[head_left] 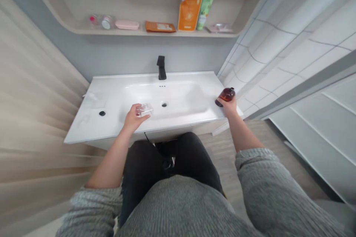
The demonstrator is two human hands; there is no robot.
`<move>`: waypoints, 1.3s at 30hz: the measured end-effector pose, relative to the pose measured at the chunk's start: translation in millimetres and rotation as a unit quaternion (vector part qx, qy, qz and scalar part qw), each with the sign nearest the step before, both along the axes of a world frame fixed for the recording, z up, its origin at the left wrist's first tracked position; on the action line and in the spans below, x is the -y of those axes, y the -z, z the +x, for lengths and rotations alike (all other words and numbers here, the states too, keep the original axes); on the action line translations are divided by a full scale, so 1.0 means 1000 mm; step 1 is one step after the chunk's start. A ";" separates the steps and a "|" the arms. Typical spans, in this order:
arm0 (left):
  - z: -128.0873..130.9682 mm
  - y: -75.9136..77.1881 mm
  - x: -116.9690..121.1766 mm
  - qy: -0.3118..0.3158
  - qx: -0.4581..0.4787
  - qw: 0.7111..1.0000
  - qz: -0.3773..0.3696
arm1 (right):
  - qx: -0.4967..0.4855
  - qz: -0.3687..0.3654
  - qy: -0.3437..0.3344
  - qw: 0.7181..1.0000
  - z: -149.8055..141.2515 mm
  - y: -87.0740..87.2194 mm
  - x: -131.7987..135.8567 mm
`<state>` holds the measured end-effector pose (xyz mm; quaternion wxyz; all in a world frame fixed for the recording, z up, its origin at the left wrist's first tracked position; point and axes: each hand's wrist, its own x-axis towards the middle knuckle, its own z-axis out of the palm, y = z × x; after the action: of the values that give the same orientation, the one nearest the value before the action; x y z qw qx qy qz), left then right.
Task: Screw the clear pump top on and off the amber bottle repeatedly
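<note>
The left hand (134,119) is curled around a small clear container (145,110), thumb on the near side and fingers on the far side, holding it above the near left part of the white basin (183,100). The view is too soft to be sure, but it looks like thin, rigid plastic or glass: probably light, liable to crack or chip if dropped on the hard basin, and slick if wet, so a gentle pinch across its firm side walls suits it better than a hard squeeze. The right hand (229,106) is closed around the lower part of a dark amber bottle (227,94) at the right end of the counter, its narrow open-looking neck pointing up and away. The bottle seems stiff and smooth, and likely the heavier of the two if it holds much liquid; a full wrap around the body, below the shoulder, should steady it, whereas a hold at the neck would let it swing and spill. Behind the basin stands a black faucet (161,67), between the two hands and well apart from both, and the drain (164,104) lies just beyond the clear container, to its right.
</note>
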<state>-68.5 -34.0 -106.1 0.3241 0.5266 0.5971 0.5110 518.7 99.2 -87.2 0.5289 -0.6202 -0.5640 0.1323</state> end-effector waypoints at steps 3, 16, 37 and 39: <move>0.001 0.000 0.000 -0.004 0.006 1.000 0.006 | 0.032 0.016 0.085 0.996 0.000 -0.002 0.018; 0.024 -0.016 -0.005 -0.025 0.050 0.998 0.016 | 0.002 -0.061 -0.356 0.933 -0.231 -0.015 0.097; 0.023 -0.018 0.013 -0.025 0.098 0.990 0.100 | -0.195 -0.165 -0.451 0.855 -0.299 0.003 0.059; -0.018 -0.023 0.036 -0.175 0.061 0.975 0.120 | -0.181 -0.169 -0.456 0.855 -0.299 0.004 0.060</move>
<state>-86.9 -69.9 -83.4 0.2000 0.4165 0.5936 0.6589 220.0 39.1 -91.3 0.3891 -0.3379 -0.6471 0.5619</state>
